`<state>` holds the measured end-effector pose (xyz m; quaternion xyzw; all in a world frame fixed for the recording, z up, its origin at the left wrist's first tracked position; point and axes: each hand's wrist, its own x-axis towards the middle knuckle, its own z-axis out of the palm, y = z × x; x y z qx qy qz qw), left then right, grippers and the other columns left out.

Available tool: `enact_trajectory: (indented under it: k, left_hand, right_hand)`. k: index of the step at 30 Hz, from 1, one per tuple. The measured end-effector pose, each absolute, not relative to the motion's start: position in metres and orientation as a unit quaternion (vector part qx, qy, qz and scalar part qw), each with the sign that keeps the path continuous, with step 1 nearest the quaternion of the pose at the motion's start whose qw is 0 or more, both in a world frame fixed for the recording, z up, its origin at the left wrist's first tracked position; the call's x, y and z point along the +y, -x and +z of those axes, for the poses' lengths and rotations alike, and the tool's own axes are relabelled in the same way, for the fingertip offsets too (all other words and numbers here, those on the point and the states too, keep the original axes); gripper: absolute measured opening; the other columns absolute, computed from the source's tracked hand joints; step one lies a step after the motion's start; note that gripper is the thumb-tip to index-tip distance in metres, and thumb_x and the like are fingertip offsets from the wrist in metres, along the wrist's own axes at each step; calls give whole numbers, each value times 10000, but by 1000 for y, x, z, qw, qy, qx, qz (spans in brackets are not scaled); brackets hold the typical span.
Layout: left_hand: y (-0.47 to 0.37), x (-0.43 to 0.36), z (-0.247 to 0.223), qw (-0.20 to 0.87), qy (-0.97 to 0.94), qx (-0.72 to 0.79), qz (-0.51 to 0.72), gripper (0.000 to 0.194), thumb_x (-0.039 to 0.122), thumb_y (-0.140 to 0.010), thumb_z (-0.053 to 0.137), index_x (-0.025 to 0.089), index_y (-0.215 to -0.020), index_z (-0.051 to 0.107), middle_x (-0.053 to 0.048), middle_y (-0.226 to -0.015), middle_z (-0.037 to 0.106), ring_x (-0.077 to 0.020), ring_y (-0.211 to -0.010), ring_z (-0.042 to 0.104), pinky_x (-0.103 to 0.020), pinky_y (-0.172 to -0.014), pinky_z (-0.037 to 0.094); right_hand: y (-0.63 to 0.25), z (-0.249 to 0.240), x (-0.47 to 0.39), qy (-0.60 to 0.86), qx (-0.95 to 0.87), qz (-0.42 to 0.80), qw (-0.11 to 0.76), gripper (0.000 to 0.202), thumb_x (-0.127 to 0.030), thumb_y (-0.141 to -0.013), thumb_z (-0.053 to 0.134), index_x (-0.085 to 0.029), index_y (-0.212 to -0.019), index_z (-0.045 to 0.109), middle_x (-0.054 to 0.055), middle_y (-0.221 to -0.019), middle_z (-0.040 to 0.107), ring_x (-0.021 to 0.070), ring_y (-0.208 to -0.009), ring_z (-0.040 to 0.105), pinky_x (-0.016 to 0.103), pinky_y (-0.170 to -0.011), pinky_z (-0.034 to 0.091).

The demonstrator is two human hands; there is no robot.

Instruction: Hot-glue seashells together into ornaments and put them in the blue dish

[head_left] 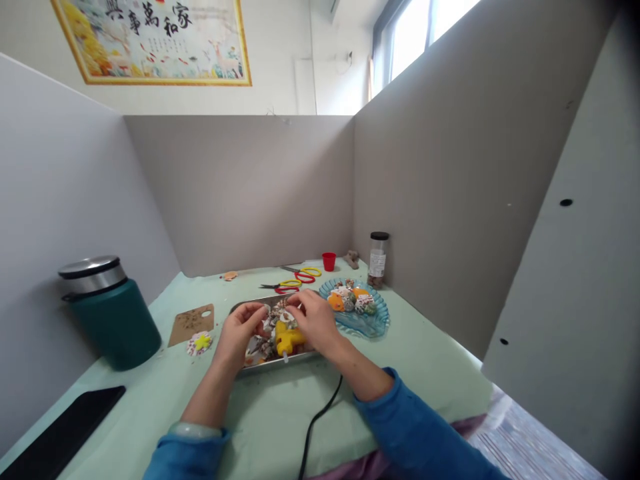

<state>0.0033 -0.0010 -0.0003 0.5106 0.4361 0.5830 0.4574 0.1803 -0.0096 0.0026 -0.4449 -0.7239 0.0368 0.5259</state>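
Observation:
Both hands are over a metal tray (280, 364) filled with small seashells (259, 347). My left hand (242, 333) is at the tray's left side, thumb and forefinger pinched on a small pale shell (267, 311). My right hand (319, 321) reaches in from the right with its fingertips pressed together above the shells. What it holds, if anything, is too small to make out. A yellow hot glue gun (287, 337) lies on the shells beneath the right hand, its pale nozzle pointing toward me.
Right of the tray, a blue glass dish (367, 327) bears shells. Behind are two pairs of scissors (285, 285), a red cup (329, 261) and a jar (378, 260). At left stand a green canister (114, 320), brown board (192, 323), flower-like piece (200, 343) and black slab (65, 433). A cord (320, 415) runs frontward.

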Motion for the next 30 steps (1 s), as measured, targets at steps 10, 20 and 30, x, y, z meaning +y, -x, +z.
enact_trajectory:
  k: [10, 20, 30]
  left_hand:
    - [-5, -2, 1, 472, -498, 448, 573, 507, 508, -533, 775, 123, -831, 635, 13, -645, 590, -71, -449, 426, -233, -465, 425]
    - [-4, -4, 4, 513, -493, 409, 571, 291, 405, -634, 657, 166, -663, 495, -2, -638, 621, -98, -426, 479, -257, -451, 438]
    - [-3, 2, -1, 487, -498, 449, 560, 450, 571, -627, 673, 140, -678, 553, 2, -602, 600, -88, -403, 465, -239, -439, 417]
  right_hand:
    - [-302, 8, 50, 667, -633, 3, 393, 144, -301, -819, 591, -205, -831, 698, 20, -879, 706, 162, -815, 630, 245, -700, 432]
    - [-337, -19, 86, 756, -585, -18, 293, 167, -326, -821, 590, -248, -881, 725, 36, -991, 708, 188, -895, 637, 246, -690, 423]
    - [-359, -28, 98, 778, -576, -74, 240, 236, -364, -885, 514, -248, -951, 708, 70, -1028, 682, 196, -907, 634, 261, -719, 425]
